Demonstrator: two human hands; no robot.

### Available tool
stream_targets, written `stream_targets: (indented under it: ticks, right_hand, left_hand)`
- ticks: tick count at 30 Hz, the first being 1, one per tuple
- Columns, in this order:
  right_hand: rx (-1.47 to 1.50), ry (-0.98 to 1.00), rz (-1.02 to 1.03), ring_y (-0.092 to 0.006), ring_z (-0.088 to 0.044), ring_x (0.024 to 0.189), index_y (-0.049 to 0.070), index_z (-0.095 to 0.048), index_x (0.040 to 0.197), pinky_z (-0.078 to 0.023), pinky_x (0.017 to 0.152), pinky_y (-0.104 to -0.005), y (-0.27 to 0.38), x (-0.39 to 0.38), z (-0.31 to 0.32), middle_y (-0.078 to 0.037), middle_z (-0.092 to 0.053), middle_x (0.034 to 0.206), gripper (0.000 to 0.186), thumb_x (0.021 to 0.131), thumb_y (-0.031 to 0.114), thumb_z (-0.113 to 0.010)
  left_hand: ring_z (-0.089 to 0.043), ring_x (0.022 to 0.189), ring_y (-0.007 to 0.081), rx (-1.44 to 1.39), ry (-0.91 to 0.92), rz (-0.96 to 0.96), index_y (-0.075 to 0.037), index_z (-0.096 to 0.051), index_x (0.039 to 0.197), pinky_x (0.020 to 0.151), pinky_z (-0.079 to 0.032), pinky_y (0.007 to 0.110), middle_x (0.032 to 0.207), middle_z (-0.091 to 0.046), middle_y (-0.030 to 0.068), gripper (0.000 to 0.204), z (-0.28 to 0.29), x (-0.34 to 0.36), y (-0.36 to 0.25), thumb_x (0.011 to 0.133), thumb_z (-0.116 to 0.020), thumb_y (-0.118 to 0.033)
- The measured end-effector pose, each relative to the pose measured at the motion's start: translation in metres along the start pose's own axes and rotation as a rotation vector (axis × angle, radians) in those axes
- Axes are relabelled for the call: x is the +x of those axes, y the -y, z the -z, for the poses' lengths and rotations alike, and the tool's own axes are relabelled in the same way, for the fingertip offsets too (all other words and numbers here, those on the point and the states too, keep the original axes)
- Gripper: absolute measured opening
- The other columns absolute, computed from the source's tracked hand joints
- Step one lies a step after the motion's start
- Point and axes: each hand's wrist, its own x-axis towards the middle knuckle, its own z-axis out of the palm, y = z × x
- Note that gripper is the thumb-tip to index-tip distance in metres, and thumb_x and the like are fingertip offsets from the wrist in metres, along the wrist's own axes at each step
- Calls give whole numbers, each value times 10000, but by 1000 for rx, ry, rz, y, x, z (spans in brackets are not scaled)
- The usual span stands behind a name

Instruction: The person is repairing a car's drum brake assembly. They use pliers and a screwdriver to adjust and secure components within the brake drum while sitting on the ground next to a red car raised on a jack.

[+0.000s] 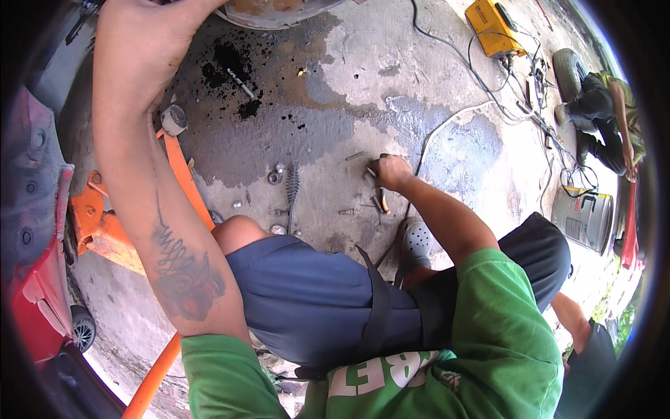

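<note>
Pliers (380,200) with dark handles lie on the stained concrete floor (335,91), directly under the person's right hand (392,172), whose fingers are curled closed over the tool's upper end. The right forearm runs back from there to a green sleeve at the lower edge, beside a grey perforated clog (417,241) and dark blue shorts over a bent knee.

Just left of the pliers, several bolts and nuts (276,176) and a threaded rod (292,188) lie scattered on the floor. Farther left sits an orange floor jack (105,223), its long handle passing beneath the tattooed left forearm. The left hand (143,35) is raised toward the top edge; whether its fingers grip anything cannot be told, as they leave the view.

Far off at upper right stand a yellow machine (494,26) trailing cables and another person (608,122) crouching.
</note>
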Motion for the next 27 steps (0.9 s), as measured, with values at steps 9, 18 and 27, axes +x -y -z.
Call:
stream_targets:
  ticks: [9, 18, 27]
  right_hand:
    - [832, -476, -410, -269, -738, 772, -36, -662, 930, -573, 702, -408, 30, 14, 89, -193, -720, 849, 316, 900, 267, -578]
    - [1281, -968, 689, -166, -741, 799, -19, -680, 981, -577, 729, -303, 158, -20, 294, -121, -752, 879, 145, 936, 105, -741]
    - [1405, -1260, 606, -160, -755, 764, -36, -664, 998, -582, 697, -288, 192, -22, 340, -126, -758, 857, 135, 936, 67, -727]
  left_hand:
    - [-678, 1103, 224, -123, -28, 91, 94, -549, 1279, 982, -569, 354, 1207, -683, 172, 535, 2, 8, 9, 810, -804, 56]
    - [-719, 964, 175, 34, 4, -113, 96, -622, 1129, 856, -575, 329, 1040, -758, 175, 439, 12, 11, 33, 792, -864, -49]
    - [-697, 1000, 169, -10, 42, -21, 72, -597, 1182, 897, -555, 325, 1074, -738, 150, 443, 17, 10, 30, 818, -830, -25]
